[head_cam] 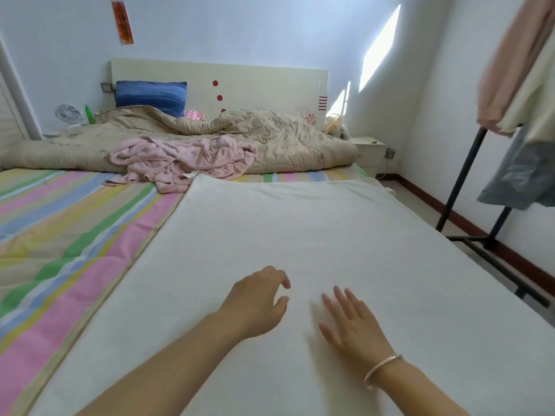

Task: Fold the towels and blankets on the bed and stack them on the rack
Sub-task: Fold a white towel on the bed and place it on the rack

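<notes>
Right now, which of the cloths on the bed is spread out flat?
The white blanket beneath the left hand and right hand lies flat. The pink blanket is bunched farther up; the beige quilt is rumpled by the headboard.

Matt, smooth cream cloth blanket — fluffy pink towel beyond, dark metal rack alongside.

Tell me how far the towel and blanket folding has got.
Done: a pink cloth, a cream cloth and a grey cloth hang over the black metal rack. In hand: the large cream blanket lies spread flat on the striped bed sheet, unfolded; the right hand is open over it, the left hand holds nothing. Left: folding it, then the crumpled pink fleece blanket.
</notes>
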### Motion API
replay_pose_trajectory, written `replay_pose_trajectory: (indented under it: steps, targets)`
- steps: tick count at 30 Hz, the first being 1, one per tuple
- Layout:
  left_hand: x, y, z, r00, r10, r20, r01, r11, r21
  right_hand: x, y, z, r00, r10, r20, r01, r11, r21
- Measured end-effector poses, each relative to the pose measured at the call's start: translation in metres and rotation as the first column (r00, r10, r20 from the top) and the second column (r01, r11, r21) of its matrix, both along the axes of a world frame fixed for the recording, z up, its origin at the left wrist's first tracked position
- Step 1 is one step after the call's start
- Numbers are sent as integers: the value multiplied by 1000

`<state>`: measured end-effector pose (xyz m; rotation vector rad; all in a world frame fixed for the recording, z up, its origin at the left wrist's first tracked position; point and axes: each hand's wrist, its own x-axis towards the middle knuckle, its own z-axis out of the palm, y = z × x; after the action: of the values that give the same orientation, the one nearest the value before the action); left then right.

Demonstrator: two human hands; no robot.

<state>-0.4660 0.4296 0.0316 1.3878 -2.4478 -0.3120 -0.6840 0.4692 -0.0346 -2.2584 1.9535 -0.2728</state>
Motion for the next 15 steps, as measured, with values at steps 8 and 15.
replay_pose_trajectory:
  steps: [8, 15]
  targets:
    - [-74, -141, -12, 995, 102, 21, -101, 995, -25, -63, -122, 24, 988, -24, 154, 66, 961, -268]
    - [-122, -283, -30, 989, 144, 40, -141, 988, -58, -144, -287, 9, 965, -246, -91, 253, 965, 76]
